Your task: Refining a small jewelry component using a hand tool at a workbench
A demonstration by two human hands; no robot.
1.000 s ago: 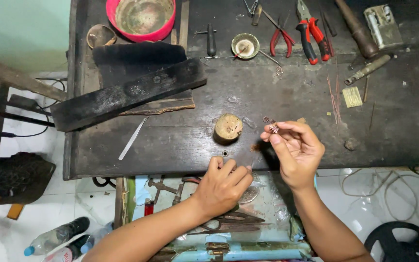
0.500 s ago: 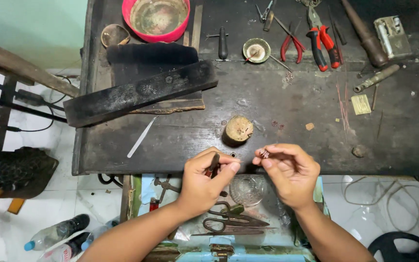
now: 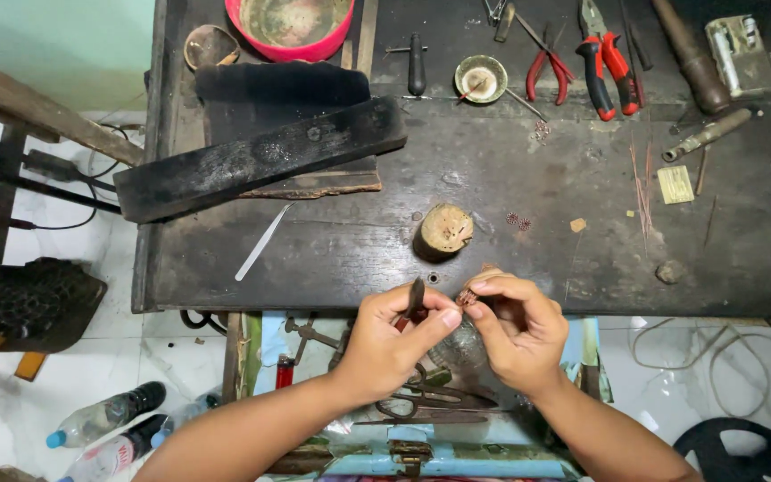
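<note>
left hand pinching dark tool, right hand pinching coppery piece

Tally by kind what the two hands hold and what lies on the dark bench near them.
Dark pointed tool in left hand, tool at: 1
Small coppery piece in right hand: 1
Wooden stump: 1
Flat metal strip: 1
Total: 4
</note>
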